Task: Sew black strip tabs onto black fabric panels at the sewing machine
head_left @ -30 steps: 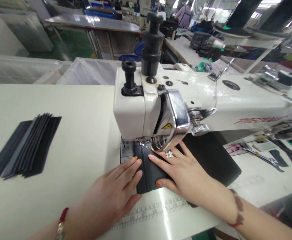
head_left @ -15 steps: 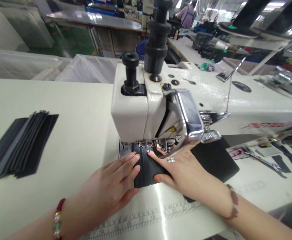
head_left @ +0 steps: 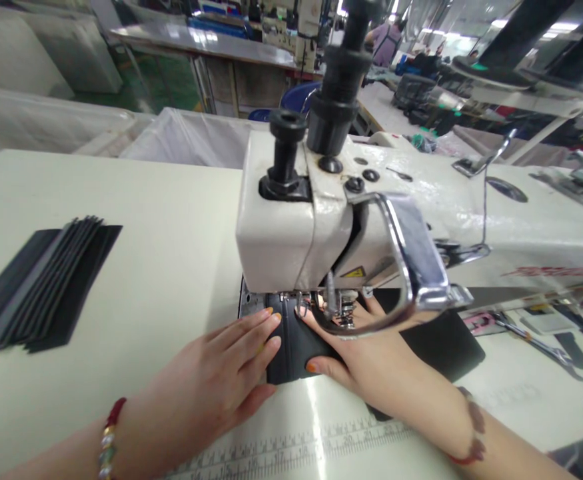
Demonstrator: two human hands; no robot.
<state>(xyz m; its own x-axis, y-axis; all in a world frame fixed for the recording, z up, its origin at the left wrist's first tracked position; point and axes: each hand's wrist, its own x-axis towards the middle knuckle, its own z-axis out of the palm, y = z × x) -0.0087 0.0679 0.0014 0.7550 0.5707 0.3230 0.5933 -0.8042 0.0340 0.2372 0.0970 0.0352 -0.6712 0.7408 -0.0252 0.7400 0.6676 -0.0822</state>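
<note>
A black seamed piece of material (head_left: 291, 357) lies flat under the presser foot of a white sewing machine (head_left: 278, 250). My left hand (head_left: 221, 373) rests with stretched fingers on its left edge. On its right side, my right hand (head_left: 371, 363) presses down, thumb and index finger spread apart. The index fingertip is close to the needle area, and the machine's metal guard hides part of that hand. A larger black panel (head_left: 444, 343) extends under and beyond my right hand.
Several black strips (head_left: 66, 287) lie stacked at the left of the white table (head_left: 171, 227). Printed ruler marks (head_left: 291, 453) run along the front. Tweezers (head_left: 536, 343) and small black scraps (head_left: 574, 350) are at the right. A person (head_left: 385, 43) is in the background.
The camera view has shifted slightly, so the machine appears further right and lower. Both hands stay on the black piece, in nearly the same pose.
</note>
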